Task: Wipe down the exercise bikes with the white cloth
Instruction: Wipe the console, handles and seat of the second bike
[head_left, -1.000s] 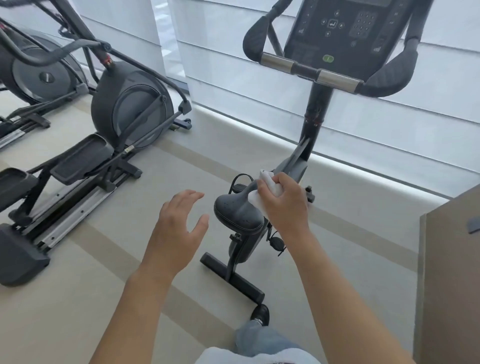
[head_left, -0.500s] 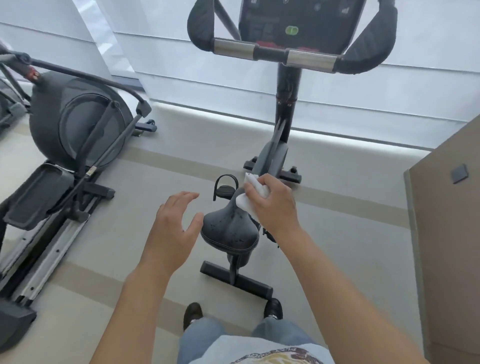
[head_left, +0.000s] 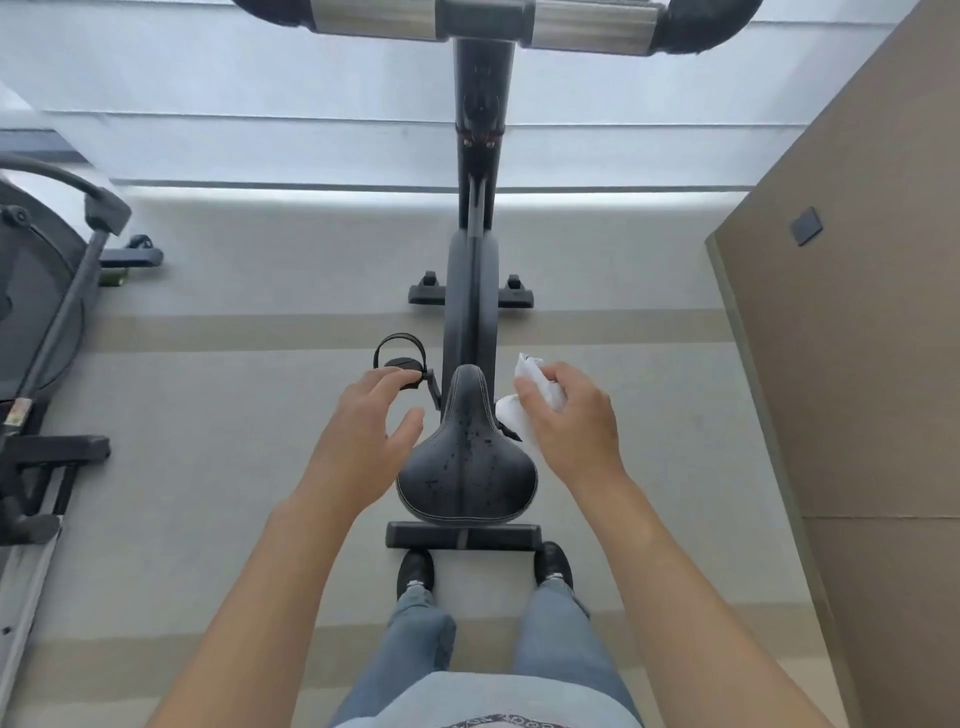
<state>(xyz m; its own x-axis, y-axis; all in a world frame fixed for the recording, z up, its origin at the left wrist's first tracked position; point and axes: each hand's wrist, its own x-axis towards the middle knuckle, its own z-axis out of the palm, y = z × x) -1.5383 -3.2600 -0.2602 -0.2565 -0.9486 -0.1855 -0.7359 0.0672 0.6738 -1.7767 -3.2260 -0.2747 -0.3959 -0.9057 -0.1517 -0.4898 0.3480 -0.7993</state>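
Head view: I stand right behind the bike (head_left: 470, 291), feet at its rear stabiliser bar, looking down on the saddle (head_left: 466, 462). My right hand (head_left: 569, 421) has its fingers curled round the cloth (head_left: 530, 395), a bunched white wad just beside the saddle's right edge, near the narrow nose; I cannot tell whether the cloth touches the saddle. My left hand (head_left: 363, 436) is spread wide with fingers loosely bent, holding nothing, hovering just left of the saddle above the pedal (head_left: 399, 358).

As for progress, I judge the saddle is the part in hand. Its top shows dark speckles, perhaps droplets or marks, so I take it as not yet finished. The handlebar (head_left: 540, 23), the post and the frame give no sign either way, and the machine (head_left: 36, 291) at far left looks untouched from here.

The saddle is matte black padding, broad at the back and tapering forward, with pale stitching round the rim. The handlebar is brushed metal with black foam grips. The floor (head_left: 218, 431) is pale, smooth and banded.
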